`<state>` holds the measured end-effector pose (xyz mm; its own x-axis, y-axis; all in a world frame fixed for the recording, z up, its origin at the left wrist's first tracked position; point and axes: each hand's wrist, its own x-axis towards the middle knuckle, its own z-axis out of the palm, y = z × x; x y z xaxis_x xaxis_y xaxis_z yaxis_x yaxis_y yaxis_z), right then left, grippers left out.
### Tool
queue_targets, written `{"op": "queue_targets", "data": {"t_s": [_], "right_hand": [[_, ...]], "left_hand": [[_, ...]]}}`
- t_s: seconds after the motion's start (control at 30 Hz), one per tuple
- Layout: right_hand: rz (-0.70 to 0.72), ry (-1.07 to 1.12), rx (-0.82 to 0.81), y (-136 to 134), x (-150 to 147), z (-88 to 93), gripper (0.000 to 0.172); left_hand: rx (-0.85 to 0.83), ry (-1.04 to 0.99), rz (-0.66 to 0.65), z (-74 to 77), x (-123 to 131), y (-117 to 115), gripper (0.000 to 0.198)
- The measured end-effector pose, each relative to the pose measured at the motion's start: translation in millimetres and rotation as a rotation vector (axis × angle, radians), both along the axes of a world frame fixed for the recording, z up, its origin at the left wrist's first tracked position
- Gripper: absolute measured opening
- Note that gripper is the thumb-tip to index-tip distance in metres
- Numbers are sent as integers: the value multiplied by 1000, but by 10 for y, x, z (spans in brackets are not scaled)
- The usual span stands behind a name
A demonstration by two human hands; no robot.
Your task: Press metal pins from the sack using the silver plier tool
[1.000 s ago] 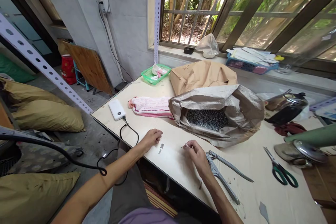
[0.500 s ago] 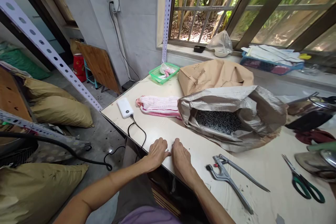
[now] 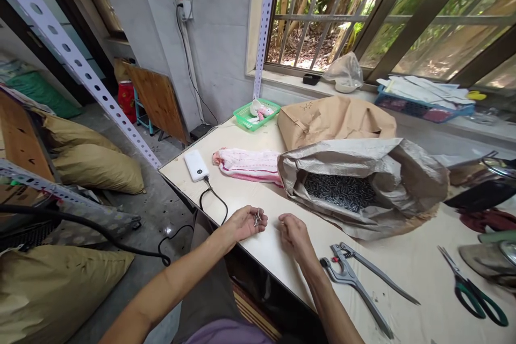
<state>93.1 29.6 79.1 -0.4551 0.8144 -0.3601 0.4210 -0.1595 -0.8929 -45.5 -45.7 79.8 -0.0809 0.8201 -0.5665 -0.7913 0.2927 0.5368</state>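
Observation:
My left hand (image 3: 244, 223) is turned palm up over the table's front edge, its fingers curled around several small shiny metal pieces (image 3: 258, 217) that look like short pins or screws. A short gap to the right, my right hand (image 3: 295, 234) hangs over the tabletop with its fingers bent in; whatever they hold, if anything, is hidden. Behind the hands, an open woven sack (image 3: 407, 172) lies on its side, full of small dark metal pieces (image 3: 338, 191). Grey hand pliers (image 3: 346, 269) with long handles rest to the right of my right hand.
A white power bank (image 3: 195, 165) with a black cable, a pink-and-white cloth (image 3: 250, 164) and a green basket (image 3: 257, 124) are on the table's left part. A brown paper bag (image 3: 330, 118) stands behind the sack. Green-handled scissors (image 3: 471, 290) lie at right.
My hands have moved apart, the right one to the right. My left hand has turned palm up, so the metal pieces in it now show. The view has shifted slightly.

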Motion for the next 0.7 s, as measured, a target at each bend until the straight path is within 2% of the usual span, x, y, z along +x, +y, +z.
{"op": "queue_targets", "data": {"t_s": [0.17,0.3,0.37,0.43,0.5,0.6,0.7], "right_hand": [[-214,371,-276,12,-42,-31,17],[-328,607,-426,-125,-201,20,15],[-363,697,-490,-289,-257,76,17],[-386,756,-552,-539,-255,109,18],[-397,778,-622,-855,-186,72,18],[-364,755,-776,-1356,-11,-166,17],[-310,648,-687,-1749,134,-542,27]], "left_hand": [[108,-167,238,196,109,62,22],[215,-8,368,414,336,22,38],[253,107,430,503,495,-111,42],[299,249,504,536,662,-350,43],[355,419,533,487,809,-670,41],[321,532,457,262,955,-1170,41],[176,547,339,-59,1023,-1509,35]]}}
